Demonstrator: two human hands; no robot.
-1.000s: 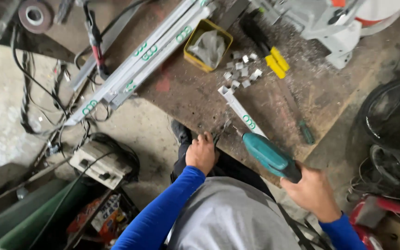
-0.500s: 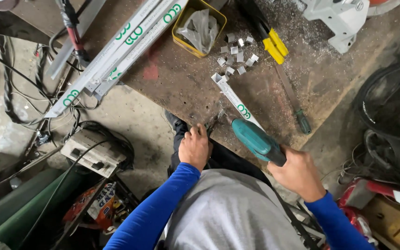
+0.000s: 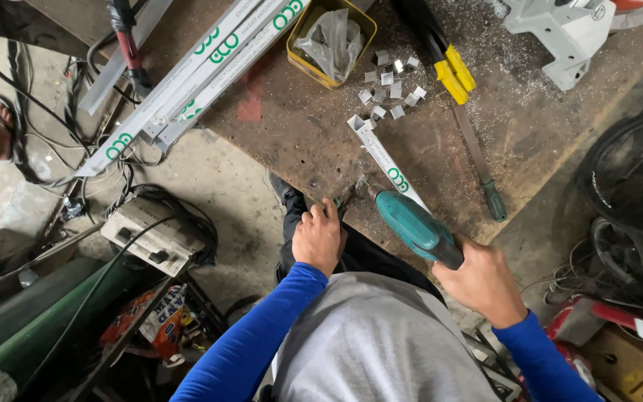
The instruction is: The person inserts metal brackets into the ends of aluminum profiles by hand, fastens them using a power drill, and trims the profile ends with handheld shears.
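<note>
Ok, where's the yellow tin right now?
In the head view, the yellow tin sits at the top centre of the workbench, between the long white profiles and the small cut metal pieces.

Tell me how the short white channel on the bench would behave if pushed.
The short white channel looks like a stiff, hollow, square-ended strip, so probably light. Lying flat on the shaving-strewn bench, it would likely slide rather than roll.
</note>
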